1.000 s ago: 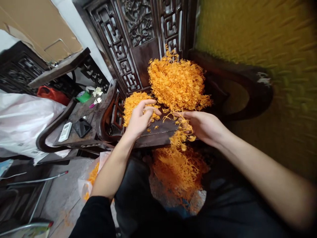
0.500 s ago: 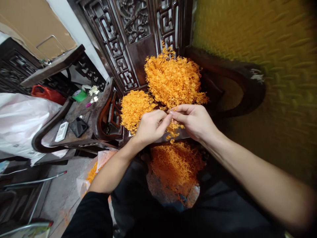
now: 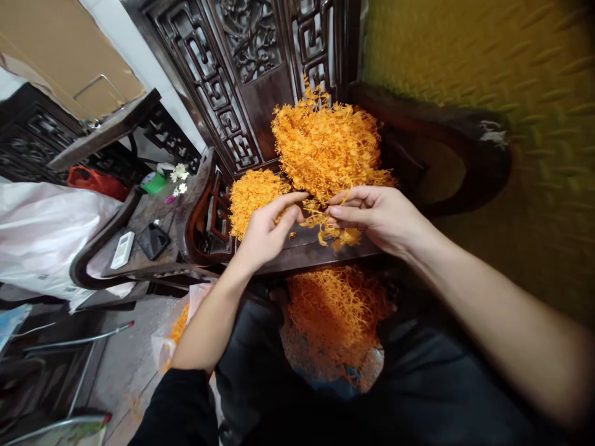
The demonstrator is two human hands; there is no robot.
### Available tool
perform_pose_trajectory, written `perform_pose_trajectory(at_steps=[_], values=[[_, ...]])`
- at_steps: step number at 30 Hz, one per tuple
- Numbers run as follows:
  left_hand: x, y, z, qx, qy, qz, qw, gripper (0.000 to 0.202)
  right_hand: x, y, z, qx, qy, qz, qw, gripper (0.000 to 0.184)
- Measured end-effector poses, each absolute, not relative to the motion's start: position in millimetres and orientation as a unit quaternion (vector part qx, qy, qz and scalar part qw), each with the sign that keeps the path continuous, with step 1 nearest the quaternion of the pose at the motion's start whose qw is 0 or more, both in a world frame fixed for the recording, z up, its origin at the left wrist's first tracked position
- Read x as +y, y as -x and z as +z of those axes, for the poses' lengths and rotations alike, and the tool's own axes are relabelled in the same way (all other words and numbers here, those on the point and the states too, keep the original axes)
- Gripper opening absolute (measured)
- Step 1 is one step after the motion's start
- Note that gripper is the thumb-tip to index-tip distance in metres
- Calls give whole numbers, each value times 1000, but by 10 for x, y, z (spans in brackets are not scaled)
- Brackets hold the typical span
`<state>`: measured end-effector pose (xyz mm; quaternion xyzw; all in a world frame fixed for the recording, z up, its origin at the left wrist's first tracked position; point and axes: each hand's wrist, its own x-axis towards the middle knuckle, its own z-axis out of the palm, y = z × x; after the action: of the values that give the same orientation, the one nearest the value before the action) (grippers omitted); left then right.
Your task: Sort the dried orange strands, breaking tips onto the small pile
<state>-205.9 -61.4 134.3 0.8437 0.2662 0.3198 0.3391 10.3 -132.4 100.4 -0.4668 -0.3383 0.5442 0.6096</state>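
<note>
My right hand (image 3: 379, 217) pinches a thin orange plastic sprig (image 3: 331, 232) between thumb and forefinger, and its curly tips hang below the fingers. To its left, my left hand (image 3: 269, 232) is open, with thumb and forefinger apart and nothing visible between them. Behind the hands a large heap of orange plastic sprigs (image 3: 330, 145) rests on the dark wooden seat (image 3: 297, 254). A smaller orange heap (image 3: 255, 198) lies beside it, partly covered by my left hand. Below the seat edge, between my legs, more thin orange strands (image 3: 339, 310) fill a clear bag (image 3: 372, 371).
A carved wooden chair back (image 3: 251, 46) rises behind the heaps, with a curved armrest (image 3: 493, 155) on the right. At left, a side table holds a white remote-like object (image 3: 123, 249) and a black tray-like object (image 3: 153, 240). A bag with orange pieces (image 3: 179, 325) stands on the floor.
My hands, together at the fingertips before, have come apart. The left one has opened and moved left; the right one keeps the orange sprig.
</note>
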Motion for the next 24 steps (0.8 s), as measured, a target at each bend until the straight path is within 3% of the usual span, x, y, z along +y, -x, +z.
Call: perform_pose_trajectory(at_steps=[6,12,21,24], values=[[-761,1894,1160,258,-915,292,109,45,-1340,66,952,-342,477,506,632,43],[-859,1912,1174,166,-943,287,-23,32,-1234,39,916,-292,507,408,701,42],[-1023,2056,1253,32,-894,423,144,10,-976,-421,840,-173,572,319,736,27],[-1054,2077,1287,80,-872,411,253,9,-965,-550,796,-175,571,332,730,23]])
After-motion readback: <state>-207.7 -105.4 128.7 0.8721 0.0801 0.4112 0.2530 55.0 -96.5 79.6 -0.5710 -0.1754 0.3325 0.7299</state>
